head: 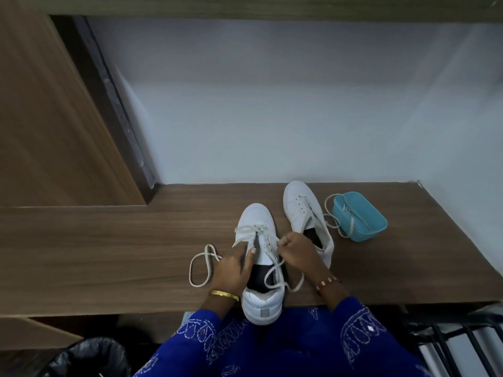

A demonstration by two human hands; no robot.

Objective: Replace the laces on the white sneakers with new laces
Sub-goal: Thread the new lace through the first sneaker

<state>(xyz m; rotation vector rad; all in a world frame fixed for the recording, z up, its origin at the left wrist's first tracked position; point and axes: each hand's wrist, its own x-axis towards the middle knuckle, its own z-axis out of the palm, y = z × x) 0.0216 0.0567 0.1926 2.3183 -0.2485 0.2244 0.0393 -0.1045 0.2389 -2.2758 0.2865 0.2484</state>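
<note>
White low-top leather sneaker, half laced with cream flat lace, heel overhanging brown wooden desk. Left hand pressing tongue, fingers straight; right hand pinching lace just right. Second white sneaker, teal plastic tub behind.

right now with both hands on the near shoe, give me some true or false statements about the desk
1. The near white sneaker has its heel over the wooden desk's front edge. True.
2. The small teal plastic box sits left of both sneakers. False: it sits to their right.
3. The right hand pinches a cream lace on the near sneaker. True.
4. The far white sneaker is fully laced. False: its eyelets look mostly empty.
5. The left hand grips the teal box. False: it rests on the near sneaker.
</note>
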